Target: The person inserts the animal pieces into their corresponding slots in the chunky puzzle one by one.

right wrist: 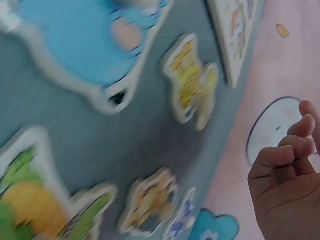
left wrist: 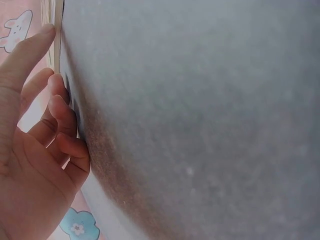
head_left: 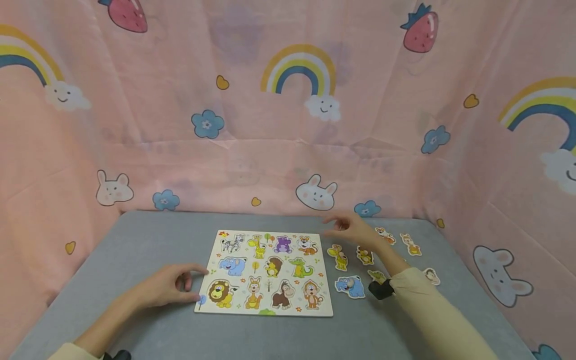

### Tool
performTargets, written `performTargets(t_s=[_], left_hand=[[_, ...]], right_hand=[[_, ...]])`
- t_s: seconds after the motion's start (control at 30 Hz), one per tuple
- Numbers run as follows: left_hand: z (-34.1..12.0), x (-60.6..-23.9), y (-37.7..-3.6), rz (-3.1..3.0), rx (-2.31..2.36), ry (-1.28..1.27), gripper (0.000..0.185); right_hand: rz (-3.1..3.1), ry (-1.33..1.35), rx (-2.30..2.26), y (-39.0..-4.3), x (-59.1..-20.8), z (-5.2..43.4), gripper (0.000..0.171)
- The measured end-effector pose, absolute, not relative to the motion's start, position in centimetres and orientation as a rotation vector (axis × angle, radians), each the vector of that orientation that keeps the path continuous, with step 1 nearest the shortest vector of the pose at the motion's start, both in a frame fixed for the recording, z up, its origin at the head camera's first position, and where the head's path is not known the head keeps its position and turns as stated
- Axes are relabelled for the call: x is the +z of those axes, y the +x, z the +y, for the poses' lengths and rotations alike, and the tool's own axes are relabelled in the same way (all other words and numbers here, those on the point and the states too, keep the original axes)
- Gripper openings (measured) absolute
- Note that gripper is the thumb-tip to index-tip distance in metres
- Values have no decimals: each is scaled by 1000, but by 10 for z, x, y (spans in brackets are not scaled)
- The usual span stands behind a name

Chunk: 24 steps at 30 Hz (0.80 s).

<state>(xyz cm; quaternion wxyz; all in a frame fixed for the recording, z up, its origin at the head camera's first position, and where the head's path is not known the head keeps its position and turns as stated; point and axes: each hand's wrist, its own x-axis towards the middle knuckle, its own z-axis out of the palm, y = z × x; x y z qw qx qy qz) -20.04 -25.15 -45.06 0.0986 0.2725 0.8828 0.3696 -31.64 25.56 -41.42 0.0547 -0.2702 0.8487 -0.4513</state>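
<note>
A wooden animal puzzle board [head_left: 288, 281] lies flat on the table. My left hand [head_left: 168, 286] is at its left side, with the thumb and index fingertip against the board's edge and the other fingers loosely bent. Beyond the board's upper right corner, my right hand [head_left: 353, 230] is raised over the table, fingers relaxed and nothing between them. Beneath and beside the right arm lie loose animal pieces: a giraffe [head_left: 339, 258], a hedgehog [head_left: 365, 255], a blue elephant [head_left: 353, 287] and a crocodile [head_left: 376, 275], which the wrist strap partly covers.
Farther right are a tiger piece [head_left: 385, 235], a kangaroo piece [head_left: 411, 245] and a monkey piece [head_left: 431, 276]. The grey table [head_left: 153, 240] ends at the back against a pink printed curtain [head_left: 243, 165], which also hangs at both sides.
</note>
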Motion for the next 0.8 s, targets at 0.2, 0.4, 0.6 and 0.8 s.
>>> performTargets(t_s=[0.2,0.4,0.6,0.8], left_hand=[[-253,-451,-200,2614,1095,823,49],[-254,-450,-199,2616,1093,812,49],[-252,-450,-199,2612,1096,816,49],[-252,-450,-199,2614,1104,827,49]], right_hand=[[2606,-716,-1325,-305,-419,279,44],[2572,-777,-1375,-297,-424,290,46],[2594,-797,-1309,-289,-429,298,46],[2647,-820,-1202,-284,-438,304,45]])
